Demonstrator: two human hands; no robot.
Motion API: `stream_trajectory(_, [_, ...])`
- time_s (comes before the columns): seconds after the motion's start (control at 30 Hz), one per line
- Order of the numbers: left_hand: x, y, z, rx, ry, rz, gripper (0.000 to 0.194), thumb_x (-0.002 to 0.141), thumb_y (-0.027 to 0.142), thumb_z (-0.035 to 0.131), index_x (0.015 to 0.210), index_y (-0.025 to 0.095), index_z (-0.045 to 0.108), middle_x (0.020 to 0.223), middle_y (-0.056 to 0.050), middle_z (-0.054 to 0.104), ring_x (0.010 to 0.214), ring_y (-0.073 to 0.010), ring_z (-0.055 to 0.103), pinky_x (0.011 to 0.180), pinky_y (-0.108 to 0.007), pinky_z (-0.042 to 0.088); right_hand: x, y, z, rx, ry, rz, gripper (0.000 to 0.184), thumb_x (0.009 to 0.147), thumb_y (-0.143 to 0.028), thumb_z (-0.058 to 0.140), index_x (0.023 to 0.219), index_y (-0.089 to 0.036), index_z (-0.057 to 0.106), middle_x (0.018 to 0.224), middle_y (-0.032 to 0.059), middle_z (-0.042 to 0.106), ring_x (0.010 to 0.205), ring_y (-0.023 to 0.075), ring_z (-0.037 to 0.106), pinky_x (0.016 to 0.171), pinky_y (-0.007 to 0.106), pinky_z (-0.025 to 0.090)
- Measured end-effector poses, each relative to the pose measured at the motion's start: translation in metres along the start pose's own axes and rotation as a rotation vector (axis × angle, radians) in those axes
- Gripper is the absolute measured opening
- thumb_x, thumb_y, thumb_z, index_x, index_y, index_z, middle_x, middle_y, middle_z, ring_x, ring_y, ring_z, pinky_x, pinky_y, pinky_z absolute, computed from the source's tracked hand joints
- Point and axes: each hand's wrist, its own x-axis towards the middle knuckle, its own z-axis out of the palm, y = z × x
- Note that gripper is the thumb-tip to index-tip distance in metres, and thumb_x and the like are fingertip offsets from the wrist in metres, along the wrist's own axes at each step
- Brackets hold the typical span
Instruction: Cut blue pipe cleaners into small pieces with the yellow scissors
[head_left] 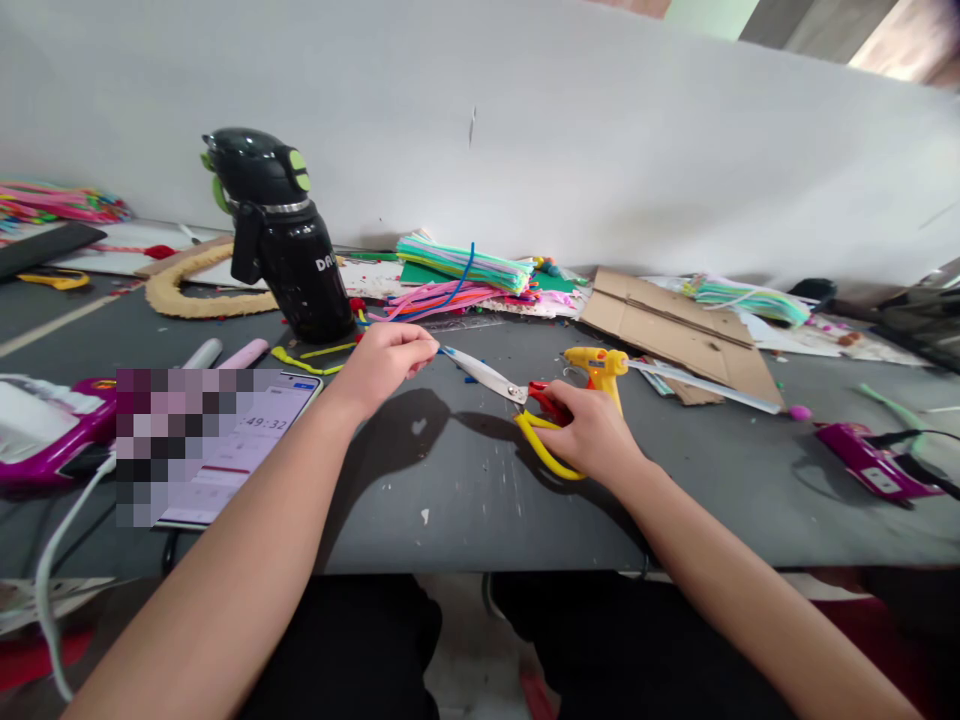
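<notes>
Above a scuffed gray desk (465,535), the right hand (596,428) clamps its fingers around the red and yellow handles of metal-bladed scissors (491,379), while the left hand (394,363) pinches its fingers together on what looks like a tiny blue piece (442,350) at the blade tips. With skin so near the metal, a slip of the pinch or a hasty snip could nick a fingertip or lose the piece. Beyond are a hard yellow glue gun (604,364) and flat, creased cardboard (667,325), then fuzzy, bundled pipe cleaners (465,262) near the smooth white wall (570,130).
</notes>
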Motion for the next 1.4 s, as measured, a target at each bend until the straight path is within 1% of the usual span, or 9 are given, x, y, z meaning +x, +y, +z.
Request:
stream_trajectory(0.3, [0.0000,0.0011,0.0015,-0.026,-0.004,-0.010,0.019,0.073,0.027,0.065,0.059,0.015,0.059,0.055,0.000,0.047,0.054,-0.0098,0.039,0.054,-0.027,0.026,0.0006,-0.0009,0.0001,0.007,-0.005,0.009,0.029,0.072,-0.048,0.065,0.072,-0.020,0.055,0.059,-0.0013,0.051,0.055,0.0115,0.037,0.057,0.026,0.029])
stream_trajectory(0.5, [-0.0008,0.0018,0.0013,-0.004,-0.007,-0.012,0.022,0.074,0.028,0.064,0.058,0.015,0.057,0.054,0.001,0.045,0.053,-0.0101,0.038,0.054,-0.028,0.025,0.0012,-0.0026,-0.0020,0.018,-0.020,0.023,0.029,0.072,-0.047,0.063,0.071,-0.020,0.053,0.058,-0.0015,0.050,0.055,0.0115,0.037,0.057,0.026,0.029])
stream_trajectory(0.93, [0.0000,-0.0012,0.0007,-0.030,-0.006,-0.019,0.019,0.074,0.026,0.064,0.060,0.015,0.059,0.056,0.000,0.047,0.053,-0.0094,0.038,0.054,-0.028,0.026,0.0019,0.0013,0.0007,0.006,-0.012,0.000,0.025,0.073,-0.044,0.064,0.070,-0.020,0.055,0.058,-0.0015,0.050,0.055,0.0114,0.037,0.056,0.025,0.029])
stream_trajectory(1.03, [0.0004,-0.0013,0.0010,-0.043,-0.006,-0.023,0.019,0.074,0.027,0.065,0.060,0.014,0.059,0.057,-0.001,0.049,0.053,-0.0094,0.040,0.054,-0.027,0.027,0.0018,0.0026,0.0016,0.010,0.006,0.003,0.026,0.074,-0.045,0.064,0.068,-0.021,0.054,0.057,-0.0016,0.050,0.055,0.0115,0.037,0.056,0.025,0.028])
stream_trajectory(1.17, [0.0013,-0.0023,0.0016,-0.059,-0.004,-0.018,0.021,0.075,0.027,0.065,0.060,0.014,0.059,0.057,-0.001,0.049,0.053,-0.0093,0.040,0.054,-0.027,0.028,-0.0003,0.0001,0.0009,0.018,0.052,0.031,0.032,0.076,-0.051,0.064,0.070,-0.021,0.053,0.058,-0.0018,0.051,0.054,0.0116,0.037,0.056,0.026,0.028])
stream_trajectory(1.27, [0.0012,-0.0033,0.0013,-0.060,-0.006,-0.008,0.022,0.076,0.028,0.066,0.060,0.015,0.059,0.058,-0.001,0.049,0.053,-0.0094,0.040,0.054,-0.028,0.028,-0.0023,-0.0037,-0.0011,0.005,0.021,0.050,0.034,0.077,-0.053,0.063,0.072,-0.021,0.051,0.058,-0.0019,0.052,0.053,0.0116,0.037,0.056,0.026,0.027])
stream_trajectory(1.4, [0.0004,-0.0027,0.0009,-0.040,-0.017,0.003,0.026,0.078,0.029,0.064,0.058,0.016,0.056,0.056,-0.001,0.047,0.053,-0.0103,0.040,0.054,-0.028,0.028,-0.0028,-0.0051,-0.0022,-0.039,-0.039,0.042,0.033,0.076,-0.051,0.063,0.073,-0.022,0.049,0.060,-0.0012,0.053,0.053,0.0122,0.038,0.056,0.027,0.025])
